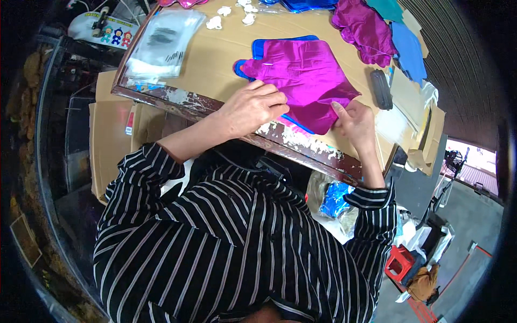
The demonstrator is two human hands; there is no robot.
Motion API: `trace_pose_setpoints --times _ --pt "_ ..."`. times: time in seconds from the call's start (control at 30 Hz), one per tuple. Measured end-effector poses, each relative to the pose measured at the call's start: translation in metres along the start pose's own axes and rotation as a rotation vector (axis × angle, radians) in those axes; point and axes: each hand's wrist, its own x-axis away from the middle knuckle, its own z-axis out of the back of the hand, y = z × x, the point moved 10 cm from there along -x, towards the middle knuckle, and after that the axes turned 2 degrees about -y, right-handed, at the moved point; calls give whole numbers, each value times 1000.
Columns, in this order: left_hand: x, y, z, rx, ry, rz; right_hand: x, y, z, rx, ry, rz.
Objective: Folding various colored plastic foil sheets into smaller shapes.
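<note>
A shiny magenta foil piece, shaped like a flat uninflated foil balloon, lies creased on the cardboard-covered table in front of me. Blue foil shows from under its top and left edges. My right hand pinches the magenta foil near its lower right corner, thumb on top, and that corner is slightly raised. At the lower left edge, my left hand has its fingers curled down onto the foil; its fingertips are partly hidden.
Clear plastic sleeves are stacked at the left, with small white pieces beyond. More magenta foil and blue sheets lie at the far right. A dark oblong object sits right of my work. The table's worn edge runs before me.
</note>
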Motion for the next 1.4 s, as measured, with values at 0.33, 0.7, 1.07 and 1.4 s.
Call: trace_pose_setpoints --times 0.33,0.7,1.07,1.4 --pt "-13 -15 12 137 -244 33 46 -37 -54 998 147 675" --pt "-373 -12 -93 131 -71 -232 100 -75 65 913 147 696" --pt "-469 -2 -235 -220 -34 -349 112 -28 189 864 338 546" --pt "-487 -76 -224 347 -49 190 72 -18 237 911 402 557"
